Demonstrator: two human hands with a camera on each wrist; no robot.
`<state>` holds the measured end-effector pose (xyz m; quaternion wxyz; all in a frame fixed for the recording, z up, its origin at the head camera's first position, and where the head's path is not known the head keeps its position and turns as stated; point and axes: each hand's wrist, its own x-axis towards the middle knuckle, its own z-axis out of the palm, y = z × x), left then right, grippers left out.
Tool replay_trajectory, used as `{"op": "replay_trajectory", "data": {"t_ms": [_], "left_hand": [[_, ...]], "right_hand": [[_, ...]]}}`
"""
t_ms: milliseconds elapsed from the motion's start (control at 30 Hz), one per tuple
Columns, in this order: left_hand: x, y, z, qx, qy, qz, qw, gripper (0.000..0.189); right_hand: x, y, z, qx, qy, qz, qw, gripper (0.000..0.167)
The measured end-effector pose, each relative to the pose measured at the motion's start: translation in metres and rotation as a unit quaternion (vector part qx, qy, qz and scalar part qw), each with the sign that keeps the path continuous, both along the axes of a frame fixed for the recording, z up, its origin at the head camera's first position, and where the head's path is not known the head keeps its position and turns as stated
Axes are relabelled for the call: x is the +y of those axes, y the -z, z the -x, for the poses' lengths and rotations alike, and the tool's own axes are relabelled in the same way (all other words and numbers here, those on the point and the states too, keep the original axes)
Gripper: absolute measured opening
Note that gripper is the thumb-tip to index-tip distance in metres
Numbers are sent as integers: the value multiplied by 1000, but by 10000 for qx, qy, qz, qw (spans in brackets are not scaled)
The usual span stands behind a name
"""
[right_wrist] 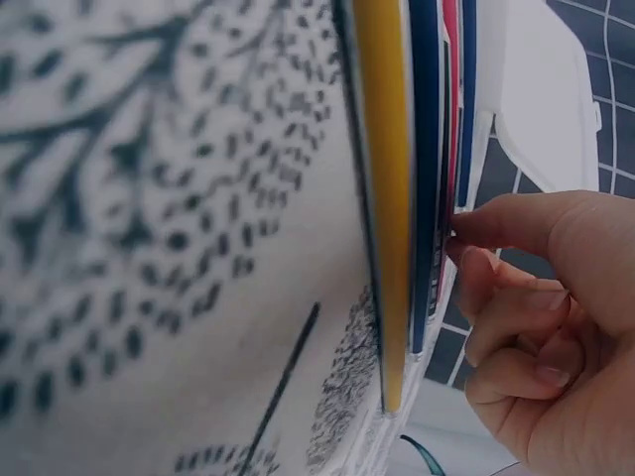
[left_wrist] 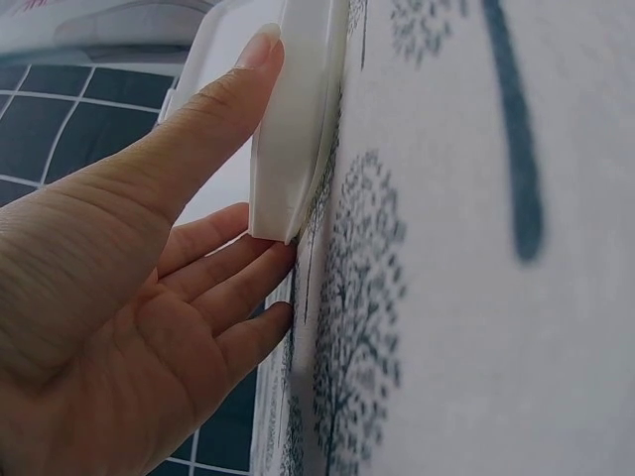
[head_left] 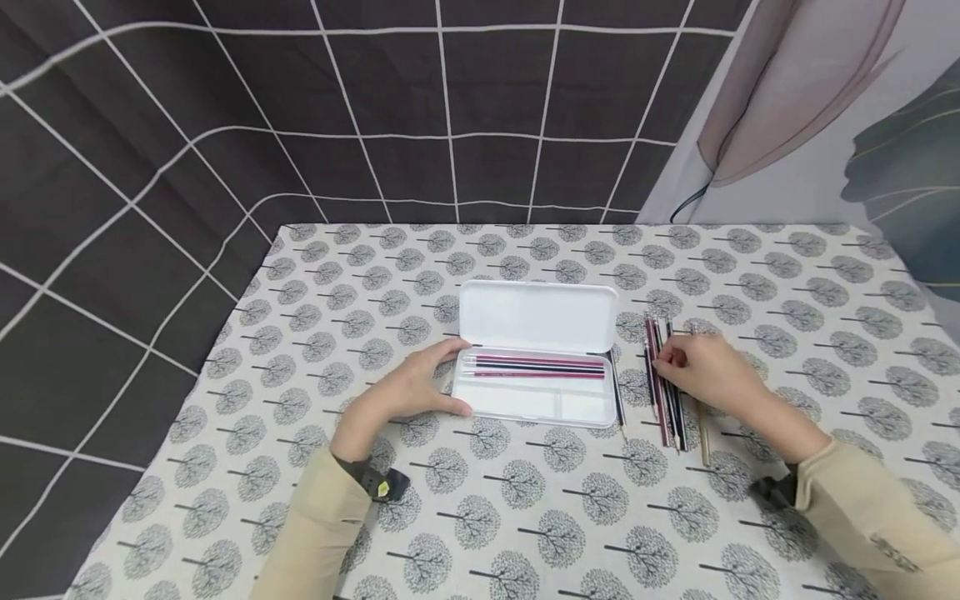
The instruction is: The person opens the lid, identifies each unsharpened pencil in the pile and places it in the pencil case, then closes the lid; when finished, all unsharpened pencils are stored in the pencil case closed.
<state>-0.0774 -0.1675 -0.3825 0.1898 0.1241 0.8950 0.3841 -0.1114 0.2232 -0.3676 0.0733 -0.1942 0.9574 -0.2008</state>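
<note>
A white pencil case [head_left: 517, 400] lies with its lid raised, several red and dark pencils [head_left: 536, 365] side by side in its back compartment. My left hand [head_left: 412, 383] holds the case by its left end. In the left wrist view the thumb [left_wrist: 213, 109] lies along the case's wall and the fingers [left_wrist: 233, 283] reach around its end. To the right of the case, my right hand [head_left: 705, 367] pinches a pencil [right_wrist: 448, 178] between thumb and index finger. It is within a loose group of pencils [head_left: 660, 400]; the other fingers are curled into the palm.
A dark pencil [head_left: 618, 396] lies along the case's right end. A gold-yellow pencil [head_left: 704, 433] is at the right of the loose group. The tree-patterned tablecloth [head_left: 525, 508] covers the table, and a dark grid-patterned curtain [head_left: 487, 92] hangs behind it.
</note>
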Motion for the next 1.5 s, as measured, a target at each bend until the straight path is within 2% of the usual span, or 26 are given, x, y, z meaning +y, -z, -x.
{"op": "replay_trajectory", "data": {"t_ms": [233,500,633,733,900,1033,1167,1300,1500], "left_hand": [[0,1,0,21,49,23,10000,96],[0,0,0,22,39,-22,10000,95],[2,1,1,2,74,26,10000,95],[3,2,2,-5,77,52,10000,96],[2,5,3,4,90,87,9999,98],[-1,6,2,-19,0,197,9998,98],[-2,5,1,8,12,151,9999,98],[-1,5,1,36,39,88,9999,97],[-1,3,1,30,34,11,10000,97]], "right_hand": [[-9,-2,2,-208,172,-175,9995,18],[-20,-8,12,-968,582,-416,9927,31],[-21,-10,13,-918,804,-155,9924,33],[-19,-11,13,-814,736,-109,9939,30],[-3,-18,11,-1022,800,-149,9914,28],[19,-19,11,-1145,973,-272,9883,41],[34,-7,8,-1221,979,-428,9868,52],[34,-1,5,-1154,905,-390,9884,45],[34,-4,5,-1115,778,-375,9900,40]]}}
